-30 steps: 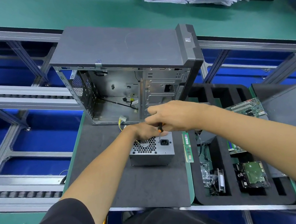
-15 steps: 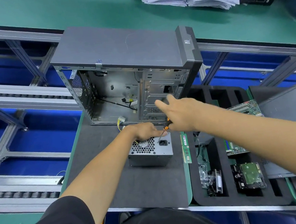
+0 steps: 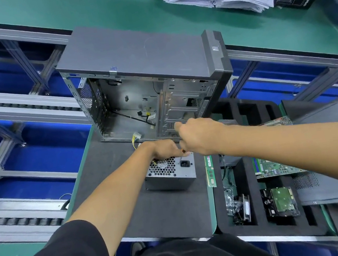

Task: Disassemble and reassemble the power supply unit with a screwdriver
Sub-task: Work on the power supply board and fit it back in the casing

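The power supply unit (image 3: 171, 172) sat on the dark surface (image 3: 110, 180) before the open case (image 3: 147, 91), the left hand (image 3: 165, 149) gripping its top edge as before. The right hand (image 3: 200, 135), whose forefinger had pointed outward half a second earlier, had curled its fingers (image 3: 180, 126) back round the screwdriver (image 3: 183, 155), tip near the socket.

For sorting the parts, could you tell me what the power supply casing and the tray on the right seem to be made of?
Power supply: looks like bare sheet metal, dull grey, with a punched honeycomb grille over the fan. Tray: probably black foam, matte, with thick walls and cut-out pockets holding parts; the surface texture is too fine to confirm.
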`<state>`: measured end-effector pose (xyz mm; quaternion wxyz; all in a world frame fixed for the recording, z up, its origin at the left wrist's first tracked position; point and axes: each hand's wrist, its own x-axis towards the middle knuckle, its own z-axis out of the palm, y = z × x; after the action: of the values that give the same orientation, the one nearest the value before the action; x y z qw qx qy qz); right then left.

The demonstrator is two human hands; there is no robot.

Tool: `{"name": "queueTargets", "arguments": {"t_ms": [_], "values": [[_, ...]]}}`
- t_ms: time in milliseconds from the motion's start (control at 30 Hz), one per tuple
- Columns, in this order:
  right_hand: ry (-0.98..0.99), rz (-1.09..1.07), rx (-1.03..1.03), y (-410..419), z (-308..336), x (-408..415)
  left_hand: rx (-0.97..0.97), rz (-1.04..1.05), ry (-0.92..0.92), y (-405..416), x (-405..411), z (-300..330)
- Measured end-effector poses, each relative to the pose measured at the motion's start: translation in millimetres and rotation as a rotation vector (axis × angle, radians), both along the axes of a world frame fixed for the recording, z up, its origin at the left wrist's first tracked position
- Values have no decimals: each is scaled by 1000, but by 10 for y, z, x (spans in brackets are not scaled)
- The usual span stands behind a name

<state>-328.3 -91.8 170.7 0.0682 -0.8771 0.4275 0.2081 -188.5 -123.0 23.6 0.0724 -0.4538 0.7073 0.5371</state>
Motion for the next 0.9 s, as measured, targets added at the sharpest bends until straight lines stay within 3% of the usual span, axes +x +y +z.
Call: {"name": "queueTargets", "arguments": {"t_ms": [100,200,333,433,567,700,800,900], "values": [[-103,-192,240,-4,53,43,8,15,-44,-44,10,-61],[-118,-69,431,-86,234,-1,-4,7,-59,-39,16,-76],[7,399,153,-168,264,-10,-35,27,15,9,9,-21],[49,628,-9,-230,225,29,-54,7,21,31,5,29],[95,564,-271,-184,130,22,-53,-6,-22,48,-8,105],[-2,567,-223,-150,135,-10,-94,-6,-59,12,15,47],[-24,741,-60,-199,254,-7,-129,13,-2,19,51,48],[-12,887,-45,-223,244,6,-167,-65,-8,-7,56,62]]}}
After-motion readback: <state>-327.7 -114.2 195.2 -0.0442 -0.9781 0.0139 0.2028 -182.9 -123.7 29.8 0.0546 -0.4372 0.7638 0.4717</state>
